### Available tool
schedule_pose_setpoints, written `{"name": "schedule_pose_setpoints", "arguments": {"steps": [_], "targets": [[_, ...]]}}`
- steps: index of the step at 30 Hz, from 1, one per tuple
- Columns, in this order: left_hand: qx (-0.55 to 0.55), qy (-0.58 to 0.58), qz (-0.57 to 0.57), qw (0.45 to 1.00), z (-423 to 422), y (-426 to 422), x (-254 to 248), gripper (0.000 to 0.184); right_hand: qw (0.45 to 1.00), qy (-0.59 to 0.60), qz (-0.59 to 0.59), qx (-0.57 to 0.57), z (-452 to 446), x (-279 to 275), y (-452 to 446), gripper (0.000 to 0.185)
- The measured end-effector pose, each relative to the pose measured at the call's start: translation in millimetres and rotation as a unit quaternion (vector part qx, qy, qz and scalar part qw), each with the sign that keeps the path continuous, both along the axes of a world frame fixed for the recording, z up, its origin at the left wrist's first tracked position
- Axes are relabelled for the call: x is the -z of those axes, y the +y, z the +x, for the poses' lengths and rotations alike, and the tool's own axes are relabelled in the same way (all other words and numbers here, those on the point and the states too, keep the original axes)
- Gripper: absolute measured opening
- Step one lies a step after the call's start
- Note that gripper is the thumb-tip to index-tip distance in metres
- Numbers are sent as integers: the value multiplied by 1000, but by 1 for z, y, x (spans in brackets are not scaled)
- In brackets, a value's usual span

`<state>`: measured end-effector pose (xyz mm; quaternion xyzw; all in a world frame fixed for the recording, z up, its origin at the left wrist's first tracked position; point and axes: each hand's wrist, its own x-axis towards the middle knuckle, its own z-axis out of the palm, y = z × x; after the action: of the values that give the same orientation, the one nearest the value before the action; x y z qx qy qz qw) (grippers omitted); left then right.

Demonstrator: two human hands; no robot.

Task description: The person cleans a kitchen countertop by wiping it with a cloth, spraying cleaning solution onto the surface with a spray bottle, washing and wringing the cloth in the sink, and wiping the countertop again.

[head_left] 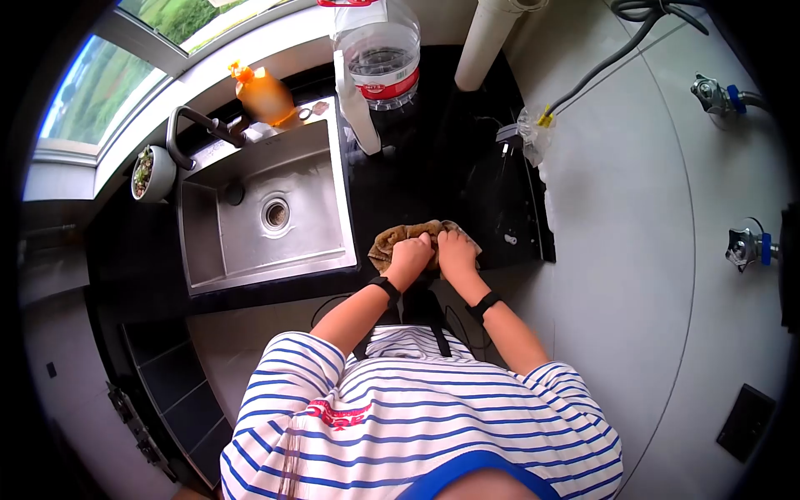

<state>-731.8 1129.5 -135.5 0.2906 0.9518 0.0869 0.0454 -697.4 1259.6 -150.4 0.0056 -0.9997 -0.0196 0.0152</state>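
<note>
A brown cloth [386,241] lies bunched at the front edge of the black countertop [433,175], right of the sink. My left hand [411,254] is closed on its left part. Close beside it, my right hand [457,252] grips the cloth's right part, fingers curled over the top. The two hands almost touch at the thumbs. Folds of the cloth hide the fingertips. A black band circles each wrist.
To the left is a steel sink [340,208] with a dark faucet [177,137]. Behind stand an orange bottle [265,98], a white bottle [357,112] and a large clear jug [379,50]. A white pipe [487,42] rises at the back. A potted plant [155,175] sits left.
</note>
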Motion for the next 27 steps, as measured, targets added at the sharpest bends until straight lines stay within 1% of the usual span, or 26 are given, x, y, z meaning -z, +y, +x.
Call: {"name": "schedule_pose_setpoints", "arguments": {"steps": [4,6,7,10,11,13,14,16,17,18,20,21,22,23,24,25,26,27], "targets": [[-22,8,-44,999,20,-13,-3,22,999,3,-30,-33,14,-1,-7,5],[-5,-5,-23,1000,19,-15,-8,21,995,13,-83,-48,13,-2,-3,5],[-8,-6,-22,1000,18,-16,-8,21,994,-4,-101,-45,13,-4,-1,6],[-11,-14,-1,1000,16,-19,-6,22,990,0,-122,-72,12,-8,6,5],[6,-20,11,1000,13,-21,-5,22,990,3,-119,-79,10,-9,5,5],[29,-28,19,999,10,-26,-9,23,995,-53,-53,-65,10,-19,-2,8],[45,-42,36,997,8,-30,-12,22,995,-47,-49,-80,8,-23,-6,8],[59,-80,58,993,4,-36,-16,22,992,-93,-70,-41,4,-42,-19,11],[59,-97,82,990,2,-39,-19,22,989,-102,-106,-29,2,-54,-25,13],[49,-135,116,983,-1,-42,-21,25,989,-100,-103,-39,0,-63,-32,13],[33,-199,209,957,-7,-54,-24,30,988,-93,-122,-16,-5,-77,-50,15],[51,-218,279,934,-14,-60,-16,32,988,-89,-124,-14,-9,-91,-63,15],[70,-241,347,904,-19,-73,-18,34,991,-37,-125,-27,-13,-99,-78,12],[58,-254,363,895,-25,-88,-21,35,992,-16,-119,-38,-16,-106,-94,11],[5,-337,301,892,-33,-108,-47,33,992,12,-111,-51,-26,-115,-110,10],[-13,-375,316,871,-43,-132,-56,33,993,19,-107,-50,-37,-136,-132,10],[-33,-415,332,847,-50,-158,-60,32,986,28,-157,-55,-45,-158,-155,11],[-47,-385,361,848,-57,-184,-59,31,976,34,-204,-60,-51,-176,-178,11]]}}
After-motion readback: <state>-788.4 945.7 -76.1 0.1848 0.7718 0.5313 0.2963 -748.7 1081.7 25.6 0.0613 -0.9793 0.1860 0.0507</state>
